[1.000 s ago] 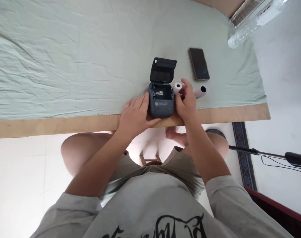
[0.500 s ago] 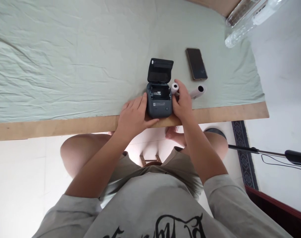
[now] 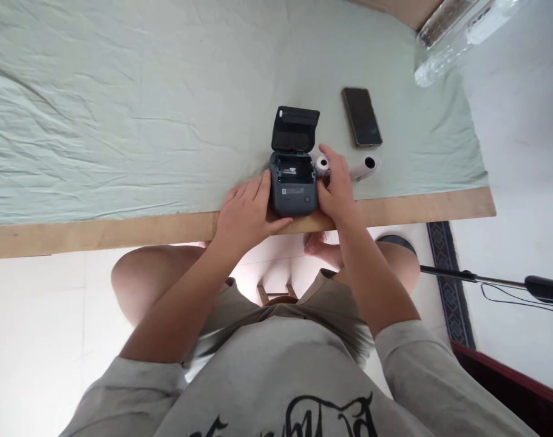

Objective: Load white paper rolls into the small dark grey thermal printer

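One roll (image 3: pixel 322 170) is just right of the printer (image 3: pixel 293 183), grasped by the right hand (image 3: pixel 337 187); the left hand (image 3: pixel 246 209), unclenched, lies along the printer's left side, where light, steady pressure should prevent sliding.

The printer (image 3: pixel 293 200) sits between the left hand (image 3: pixel 244 212) and right hand (image 3: pixel 337 188). Rightward lie the inner roll (image 3: pixel 320 170), then the outer roll (image 3: pixel 360 170), with the phone (image 3: pixel 362 116) behind.

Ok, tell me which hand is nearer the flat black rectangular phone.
Right. The right hand is below the phone in the picture, slightly to its left; the left hand is farther, against the left side of the dark grey boxy device.
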A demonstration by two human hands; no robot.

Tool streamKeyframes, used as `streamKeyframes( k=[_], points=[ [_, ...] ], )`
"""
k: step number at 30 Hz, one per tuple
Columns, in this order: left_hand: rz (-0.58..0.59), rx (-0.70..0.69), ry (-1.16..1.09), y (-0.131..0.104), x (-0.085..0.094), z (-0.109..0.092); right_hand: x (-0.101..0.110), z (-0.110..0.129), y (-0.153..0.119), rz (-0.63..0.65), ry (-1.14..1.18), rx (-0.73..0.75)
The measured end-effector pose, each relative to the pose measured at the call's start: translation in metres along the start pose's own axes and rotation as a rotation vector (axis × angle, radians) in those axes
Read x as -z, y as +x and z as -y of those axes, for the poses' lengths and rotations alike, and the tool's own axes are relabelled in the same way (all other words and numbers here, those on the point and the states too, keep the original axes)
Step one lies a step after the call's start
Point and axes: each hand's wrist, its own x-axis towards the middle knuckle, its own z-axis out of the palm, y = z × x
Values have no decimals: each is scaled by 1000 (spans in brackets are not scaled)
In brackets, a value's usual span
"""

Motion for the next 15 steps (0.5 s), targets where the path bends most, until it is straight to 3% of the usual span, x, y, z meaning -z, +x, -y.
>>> streamKeyframes(
  k=[10, 15],
  points=[
    [11, 2, 0, 0, 2, -1, 2, -8, 1, -38, 24, -17],
    [23, 10, -12, -1, 5, -3, 6, -10, 1, -143, 46, 8]
  ],
)
